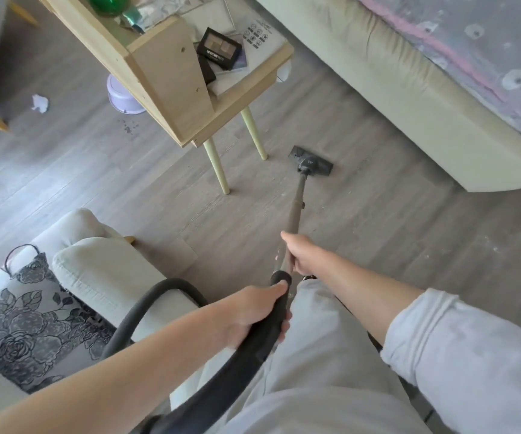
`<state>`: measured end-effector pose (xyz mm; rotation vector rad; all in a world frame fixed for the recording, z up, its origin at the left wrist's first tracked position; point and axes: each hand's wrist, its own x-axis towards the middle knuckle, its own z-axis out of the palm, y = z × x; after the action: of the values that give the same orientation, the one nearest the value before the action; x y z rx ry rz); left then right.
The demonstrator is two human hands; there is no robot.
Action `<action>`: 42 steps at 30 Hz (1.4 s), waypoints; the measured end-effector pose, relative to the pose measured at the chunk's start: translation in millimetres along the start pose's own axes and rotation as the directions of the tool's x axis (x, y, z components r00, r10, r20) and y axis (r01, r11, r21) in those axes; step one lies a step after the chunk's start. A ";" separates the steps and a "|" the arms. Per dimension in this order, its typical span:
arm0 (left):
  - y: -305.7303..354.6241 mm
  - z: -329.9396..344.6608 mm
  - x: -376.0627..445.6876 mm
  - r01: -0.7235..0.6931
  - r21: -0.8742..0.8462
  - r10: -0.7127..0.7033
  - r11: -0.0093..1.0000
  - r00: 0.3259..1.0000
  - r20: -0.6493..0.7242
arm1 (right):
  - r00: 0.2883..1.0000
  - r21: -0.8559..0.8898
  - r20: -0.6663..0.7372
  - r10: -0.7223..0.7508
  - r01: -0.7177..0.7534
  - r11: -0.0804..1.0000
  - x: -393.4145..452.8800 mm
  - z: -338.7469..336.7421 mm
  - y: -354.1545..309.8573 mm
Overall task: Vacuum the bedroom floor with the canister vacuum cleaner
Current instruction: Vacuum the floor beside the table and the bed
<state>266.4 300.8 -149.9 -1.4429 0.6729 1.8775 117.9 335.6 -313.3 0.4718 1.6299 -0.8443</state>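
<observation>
The grey plank floor [102,170] fills most of the view, with one bed [409,89] along the upper right and one pale wooden desk [171,89] on slim legs at upper centre. One cushioned seat [102,270] sits at lower left with a floral bag [27,321] on it.

One black hose [146,308] curves up to the handle, and one metal wand [296,211] runs forward to one floor head [310,161], which lies flat on the boards between the desk legs and the bed base. The canister itself is not in view.

The left hand [256,314] is wrapped shut around the handle; the right hand [303,253] is closed around the wand further down.

To do this stroke well, I judge the head should stay flat and travel in slow overlapping passes along the bed edge, then under the desk, steering clear of its legs. Debris left: one crumpled paper scrap [40,103] at far left, one patch of dark crumbs [129,126] near one lilac tub [124,95], and pale specks at right.
</observation>
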 end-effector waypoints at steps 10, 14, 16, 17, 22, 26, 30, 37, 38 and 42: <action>92.9 71.2 75.9 -0.150 0.002 0.150 0.989 0.989 -0.001 | 0.992 0.095 -0.078 -0.098 0.106 0.990 25.9 -69.0 -75.2; 70.9 41.1 58.4 -0.122 -0.012 0.122 0.992 0.991 -0.054 | 0.999 0.037 0.018 -0.043 0.042 0.998 17.6 -40.3 -58.6; 43.9 16.4 36.4 -0.090 -0.027 0.088 0.996 0.994 -0.071 | 0.998 -0.059 0.065 -0.018 0.022 0.998 5.7 -18.6 -40.1; 27.9 3.7 23.3 -0.074 -0.038 0.071 0.997 0.994 -0.083 | 0.997 -0.123 0.073 -0.029 0.038 0.992 -0.1 -5.8 -29.2; -55.5 -53.0 -42.9 -0.004 -0.020 0.001 1.000 0.987 -0.163 | 0.987 -0.258 0.162 0.006 0.036 0.966 -25.7 59.7 41.0; -84.4 -81.7 -73.5 0.039 -0.022 -0.042 0.999 0.983 -0.180 | 0.974 -0.210 0.220 0.058 -0.011 0.978 -40.7 93.4 74.4; -75.9 -75.6 -77.3 0.065 0.008 -0.064 0.998 0.991 -0.117 | 0.985 -0.152 0.172 -0.032 0.059 0.987 -42.6 91.3 72.8; -32.9 -1.1 -31.5 0.024 0.010 -0.023 1.000 1.000 -0.017 | 0.992 -0.129 0.058 -0.114 0.120 0.984 -15.0 13.5 29.4; -27.9 5.7 -25.4 0.015 0.019 -0.015 1.000 1.000 -0.011 | 0.992 -0.131 0.044 -0.118 0.123 0.984 -12.4 4.6 23.9; -24.5 -4.5 -31.2 0.033 0.065 -0.032 0.997 0.999 -0.018 | 0.997 -0.157 0.057 -0.055 0.063 0.986 -23.6 2.0 30.3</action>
<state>293.1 307.2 -121.0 -1.4209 0.7085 1.8044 146.1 357.3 -298.9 0.2882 1.6542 -0.7569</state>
